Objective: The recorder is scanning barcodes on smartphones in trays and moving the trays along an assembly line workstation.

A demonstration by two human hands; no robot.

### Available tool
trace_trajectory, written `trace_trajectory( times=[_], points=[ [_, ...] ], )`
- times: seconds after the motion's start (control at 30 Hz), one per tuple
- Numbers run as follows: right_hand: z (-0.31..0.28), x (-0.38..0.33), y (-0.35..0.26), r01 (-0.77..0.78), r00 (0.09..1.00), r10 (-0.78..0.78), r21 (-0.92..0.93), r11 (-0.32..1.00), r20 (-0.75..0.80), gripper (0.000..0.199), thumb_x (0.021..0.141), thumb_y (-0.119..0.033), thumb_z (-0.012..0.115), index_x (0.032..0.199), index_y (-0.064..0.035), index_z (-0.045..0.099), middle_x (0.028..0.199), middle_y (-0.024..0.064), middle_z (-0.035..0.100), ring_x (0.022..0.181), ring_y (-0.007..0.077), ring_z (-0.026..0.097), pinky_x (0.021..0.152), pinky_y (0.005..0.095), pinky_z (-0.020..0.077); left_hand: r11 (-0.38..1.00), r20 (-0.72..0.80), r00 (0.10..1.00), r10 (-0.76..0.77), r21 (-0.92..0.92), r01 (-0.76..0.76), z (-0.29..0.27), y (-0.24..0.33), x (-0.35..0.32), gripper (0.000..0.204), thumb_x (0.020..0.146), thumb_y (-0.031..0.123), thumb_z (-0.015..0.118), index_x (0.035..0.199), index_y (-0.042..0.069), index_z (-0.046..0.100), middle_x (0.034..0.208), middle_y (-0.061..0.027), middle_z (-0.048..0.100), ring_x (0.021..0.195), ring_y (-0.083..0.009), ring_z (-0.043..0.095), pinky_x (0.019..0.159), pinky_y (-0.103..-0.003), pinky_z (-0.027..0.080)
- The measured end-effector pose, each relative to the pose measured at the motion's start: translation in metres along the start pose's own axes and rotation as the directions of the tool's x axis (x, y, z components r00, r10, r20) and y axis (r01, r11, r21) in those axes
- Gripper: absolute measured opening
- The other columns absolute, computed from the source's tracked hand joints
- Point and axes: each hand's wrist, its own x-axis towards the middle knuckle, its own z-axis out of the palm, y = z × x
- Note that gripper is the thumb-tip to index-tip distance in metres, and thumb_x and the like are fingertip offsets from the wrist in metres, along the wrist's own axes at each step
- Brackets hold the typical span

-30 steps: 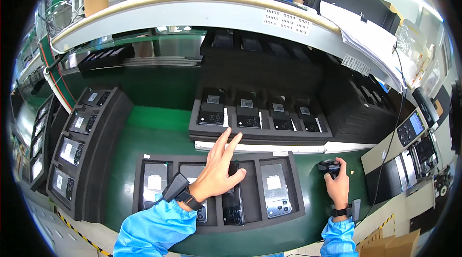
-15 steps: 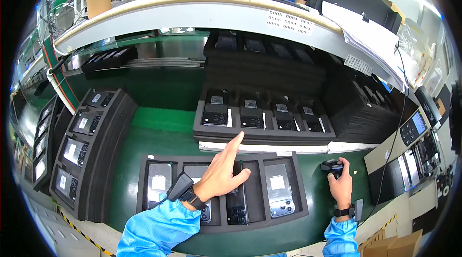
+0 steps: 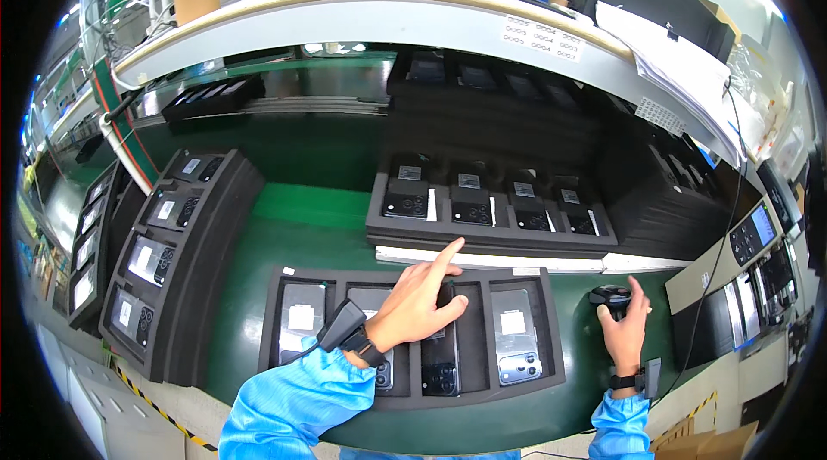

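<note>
My left hand (image 3: 420,307) hovers over a black foam tray (image 3: 553,348), index finger and thumb spread, holding nothing. The tray's slots hold a dark phone (image 3: 441,365) partly under that hand, a pale blue phone (image 3: 517,344) at the right, and a phone with a white label (image 3: 301,322) at the left. Most of another phone is hidden behind my left wrist. To the right of the tray, my right hand (image 3: 625,331) has thumb and index apart beside a small black mouse-shaped device (image 3: 609,295). Both wrists wear black strapped devices.
Stacked foam trays with phones stand at the left (image 3: 211,245) and behind the tray (image 3: 482,236). A beige machine with a small screen (image 3: 754,232) stands at the right. Overhead runs a white shelf (image 3: 413,16) carrying a monitor. A black cable (image 3: 711,288) hangs before the machine.
My right fingers have lifted off the black device and spread apart. The left hand stays over the tray, its lower fingers more curled. The whole view has shifted slightly.
</note>
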Motion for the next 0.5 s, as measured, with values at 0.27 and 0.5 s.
trace_trajectory(
  times=[0.27, 0.5],
  points=[
    [-0.089, 0.087, 0.152, 0.161, 0.752, 0.317, 0.627, 0.762, -0.578, 0.056, 0.104, -0.021, 0.058, 0.154, -0.0073, 0.037, 0.140, 0.0186, 0.051, 0.120, 0.0247, 0.055, 0.096, 0.0352, 0.0481, 1.000, 0.031, 0.999, 0.023, -0.010, -0.023, 0.006, -0.003, 0.004, 0.084, 0.089, 0.030, 0.065, 0.161, 0.009, 0.027, 0.131, -0.0193, 0.064, 0.126, -0.0398, 0.055, 0.111, -0.049, 0.037],
    [-0.184, 0.155, 0.254, 0.204, 0.902, 0.320, 0.940, 0.274, -0.289, 0.049, 0.108, -0.018, 0.053, 0.156, -0.0194, 0.041, 0.113, 0.0012, 0.058, 0.087, 0.0064, 0.053, 0.067, 0.0174, 0.0438, 1.000, -0.012, 1.000, 0.014, -0.015, -0.014, 0.006, -0.004, -0.001, 0.077, 0.090, 0.031, 0.064, 0.157, 0.009, 0.033, 0.128, -0.0185, 0.064, 0.123, -0.0388, 0.055, 0.111, -0.048, 0.036]
  ],
)
